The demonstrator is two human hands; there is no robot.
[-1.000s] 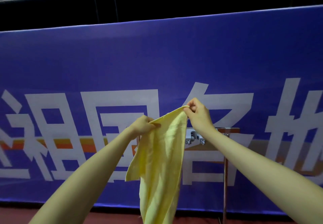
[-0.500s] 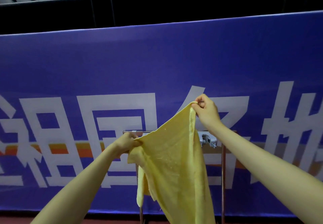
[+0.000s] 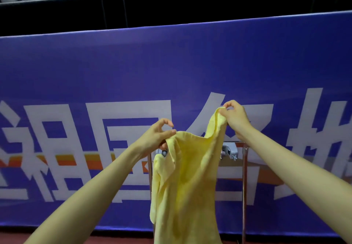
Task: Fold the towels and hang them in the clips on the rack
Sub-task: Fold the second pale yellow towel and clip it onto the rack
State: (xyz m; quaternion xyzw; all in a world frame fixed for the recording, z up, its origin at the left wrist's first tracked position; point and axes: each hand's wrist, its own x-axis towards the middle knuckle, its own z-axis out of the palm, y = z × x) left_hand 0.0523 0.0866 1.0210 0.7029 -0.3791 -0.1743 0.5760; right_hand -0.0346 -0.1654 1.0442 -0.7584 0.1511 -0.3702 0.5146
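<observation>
A pale yellow towel hangs down in front of me, held up by its top edge. My left hand pinches the towel's upper left edge with thumb and fingers. My right hand pinches the upper right corner, held higher than the left. Behind the towel stands a metal rack with thin upright posts. Grey clips sit on its top bar at the right, and another clip peeks out by my left wrist. The towel hides most of the rack's top bar.
A tall blue banner barrier with large white characters runs across the view right behind the rack. Above it is a dark railing. A strip of reddish floor shows at the bottom.
Both hands have spread the towel's top edge wider apart. The left hand regripped the upper edge, and the right hand moved right and stayed high. More of the rack's right clips is showing.
</observation>
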